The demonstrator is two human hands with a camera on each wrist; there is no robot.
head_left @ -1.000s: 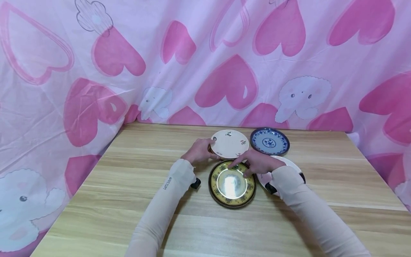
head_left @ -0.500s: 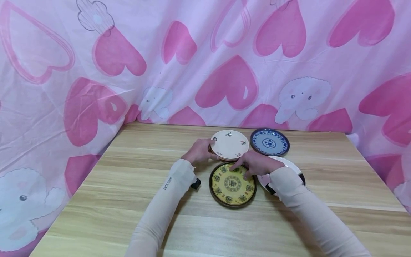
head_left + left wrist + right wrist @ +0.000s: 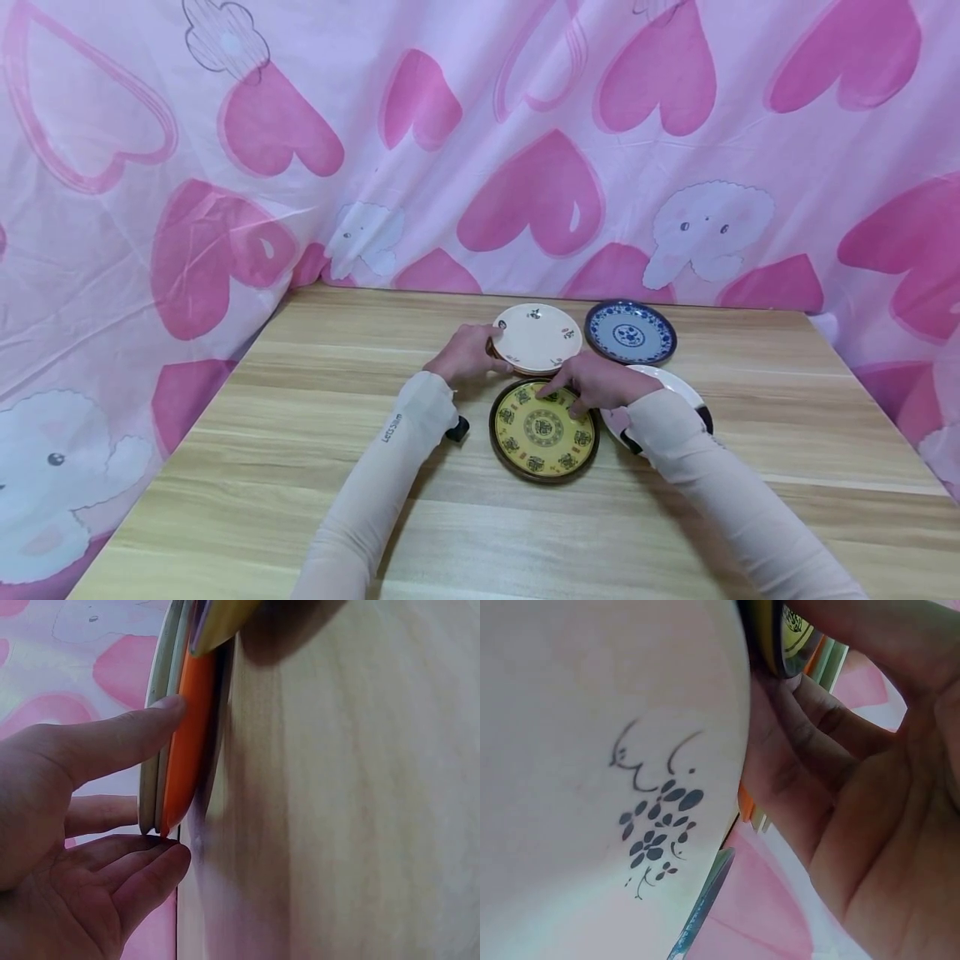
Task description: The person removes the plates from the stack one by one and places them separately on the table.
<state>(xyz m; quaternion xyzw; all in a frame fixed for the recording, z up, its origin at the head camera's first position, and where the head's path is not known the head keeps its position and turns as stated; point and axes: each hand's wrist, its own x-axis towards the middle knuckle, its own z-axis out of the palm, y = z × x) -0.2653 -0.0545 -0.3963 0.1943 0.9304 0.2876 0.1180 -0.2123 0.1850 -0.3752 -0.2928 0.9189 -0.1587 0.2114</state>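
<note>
A cream plate with small flower prints (image 3: 538, 336) tops a stack at the back. In the left wrist view an orange plate (image 3: 187, 735) lies beneath it in that stack. My left hand (image 3: 467, 353) holds the stack's left rim, its thumb (image 3: 154, 727) against the edge and the other fingers curved round further along. With my right hand (image 3: 603, 382) I grip the far right rim of a yellow plate with a dark brown edge and ring of motifs (image 3: 543, 429). In the right wrist view its rim sits between thumb and fingers.
A blue and white plate (image 3: 630, 332) lies at the back right. Partly under my right wrist is a white plate (image 3: 678, 383) with black and pink parts, its dark floral print (image 3: 656, 840) close up in the right wrist view. A pink heart-print curtain (image 3: 525, 192) borders the wooden table (image 3: 315, 433).
The glare on the yellow plate has gone and its pattern shows now, the plate's tilt having shifted slightly. Both hands have stayed nearly in place.
</note>
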